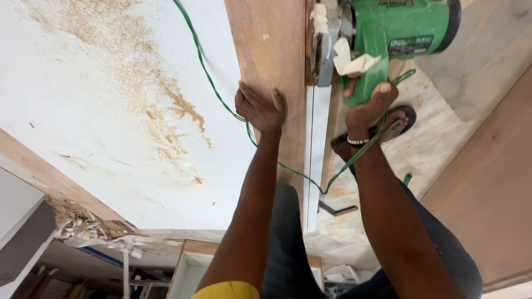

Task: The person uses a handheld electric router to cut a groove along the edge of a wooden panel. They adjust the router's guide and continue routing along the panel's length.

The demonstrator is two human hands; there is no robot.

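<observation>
Head view: looks straight down over both bare forearms, which reach forward from the bottom edge.
Left hand: left hand (pixel 260 108) lies flat, palm down, fingers spread a little, on the brown plywood board (pixel 271 50); the grip is open and presses rather than clasps. The forearm runs straight up from the yellow sleeve at the bottom edge.
Right hand: right hand (pixel 368 105) is wrapped round the handle of the green electric circular saw (pixel 396 27), thumb pointing up along the handle; the grip is closed tight on it. A beaded white bracelet sits on that wrist.
Saw: its body is at the top of the frame, its base resting at the right edge of the plywood board, just above the right hand.
Cut strip: a narrow white-faced strip (pixel 316 155) runs down from under the saw, beside the board's right edge, between the two arms.
Cord: a thin green power cord (pixel 221 99) crosses the white panel, passes under the left wrist and loops up to the saw handle.
Table: a broad white laminate sheet (pixel 83 133), dusted with tan sawdust, lies left of the board.
Floor: pale marble floor (pixel 438 138) shows right of the saw, with a sandalled foot (pixel 396 122) just behind the right hand.
</observation>
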